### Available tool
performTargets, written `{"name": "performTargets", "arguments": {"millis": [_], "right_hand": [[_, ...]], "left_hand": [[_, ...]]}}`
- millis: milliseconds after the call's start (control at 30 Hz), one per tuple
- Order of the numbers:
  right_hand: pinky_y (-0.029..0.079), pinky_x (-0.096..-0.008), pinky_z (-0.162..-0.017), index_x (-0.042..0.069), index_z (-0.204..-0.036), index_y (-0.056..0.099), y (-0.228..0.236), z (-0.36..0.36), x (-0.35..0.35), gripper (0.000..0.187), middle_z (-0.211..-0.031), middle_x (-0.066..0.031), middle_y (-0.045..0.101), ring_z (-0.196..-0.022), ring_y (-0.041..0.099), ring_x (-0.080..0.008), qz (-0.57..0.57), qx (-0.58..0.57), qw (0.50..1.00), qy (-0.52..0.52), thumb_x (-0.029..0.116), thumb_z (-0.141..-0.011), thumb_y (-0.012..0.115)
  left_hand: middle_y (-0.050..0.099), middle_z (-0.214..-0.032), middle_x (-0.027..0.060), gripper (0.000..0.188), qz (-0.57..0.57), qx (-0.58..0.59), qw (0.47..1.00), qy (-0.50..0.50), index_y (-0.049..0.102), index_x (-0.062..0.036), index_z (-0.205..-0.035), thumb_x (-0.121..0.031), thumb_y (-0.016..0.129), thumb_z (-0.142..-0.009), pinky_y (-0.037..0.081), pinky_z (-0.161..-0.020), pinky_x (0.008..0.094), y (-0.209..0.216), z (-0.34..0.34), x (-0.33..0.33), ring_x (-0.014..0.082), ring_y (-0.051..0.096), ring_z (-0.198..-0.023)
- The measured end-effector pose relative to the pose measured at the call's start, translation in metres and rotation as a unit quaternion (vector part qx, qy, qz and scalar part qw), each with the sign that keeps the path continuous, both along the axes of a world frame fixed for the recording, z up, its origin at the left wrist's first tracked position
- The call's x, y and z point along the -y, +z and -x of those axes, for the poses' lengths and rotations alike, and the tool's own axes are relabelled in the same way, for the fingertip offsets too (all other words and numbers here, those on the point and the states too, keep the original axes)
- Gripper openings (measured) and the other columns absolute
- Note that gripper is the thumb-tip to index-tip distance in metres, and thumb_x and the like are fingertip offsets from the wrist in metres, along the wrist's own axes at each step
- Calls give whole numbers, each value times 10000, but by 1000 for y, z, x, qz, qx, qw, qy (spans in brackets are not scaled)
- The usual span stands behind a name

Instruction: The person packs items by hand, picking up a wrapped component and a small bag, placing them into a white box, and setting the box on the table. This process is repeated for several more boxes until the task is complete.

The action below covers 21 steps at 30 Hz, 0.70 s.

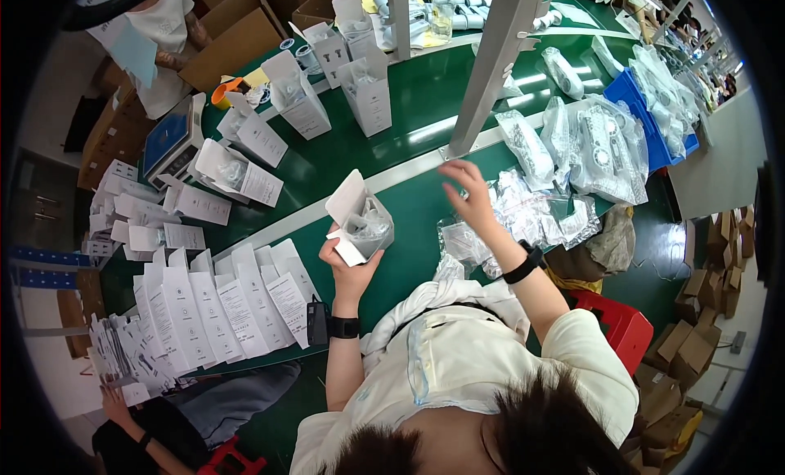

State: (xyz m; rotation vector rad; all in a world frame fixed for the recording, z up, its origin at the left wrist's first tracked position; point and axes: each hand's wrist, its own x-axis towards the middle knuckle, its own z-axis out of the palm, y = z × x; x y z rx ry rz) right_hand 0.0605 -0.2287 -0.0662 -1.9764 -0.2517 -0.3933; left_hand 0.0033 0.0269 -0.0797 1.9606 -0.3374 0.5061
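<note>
My left hand grips an open white carton from below, its lid flap raised. Inside the carton sits something in a clear plastic bag; what the bag wraps is hard to make out. My right hand hovers to the right of the carton, fingers apart and holding nothing. Just beside it lies a pile of small clear packets with white contents. Beyond the packets are larger clear bags holding pale, rounded parts.
Folded white cartons stand in a row at left. Filled open cartons stand on the green conveyor beyond a metal post. A blue crate is at far right, a red stool nearby. Other people work at left.
</note>
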Motion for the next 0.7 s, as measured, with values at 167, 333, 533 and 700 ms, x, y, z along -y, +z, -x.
{"name": "performTargets", "arguments": {"millis": [167, 333, 533, 700], "right_hand": [[436, -383, -797, 75, -950, 592, -56, -14, 65, 328, -999, -128, 530, -938, 492, -311, 473, -276, 837, 0, 89, -631, 669], [443, -366, -734, 72, -914, 561, -70, -26, 87, 254, -926, -111, 538, -861, 508, -291, 391, -152, 904, 83, 89, -675, 644], [438, -277, -629, 40, -883, 478, -27, -18, 63, 103, -854, -69, 546, -716, 539, -182, -21, -136, 990, 21, 98, -830, 544], [430, -245, -619, 43, -925, 423, 33, -23, 5, 79, -848, -69, 541, -651, 522, -144, -343, -65, 934, -76, 100, -890, 465]], "left_hand": [[335, -1237, 207, 696, 51, -96, 994, -1, 266, -77, -1107, -36, 748, -607, 372, -894, 368, 8, 7, -3, 302, 412, -1118], [441, -1149, 164, 363, -63, -125, 988, 57, 490, -14, -963, -28, 688, -660, 425, -810, 332, 59, 4, 8, 286, 501, -1000], [540, -974, 141, 113, -132, -137, 977, 96, 571, 31, -771, 14, 637, -682, 458, -612, 306, 74, -4, 13, 258, 568, -729], [575, -748, 114, 87, -90, -175, 974, 115, 571, 46, -727, 21, 637, -677, 420, -514, 280, 79, -18, 15, 209, 537, -560]]}}
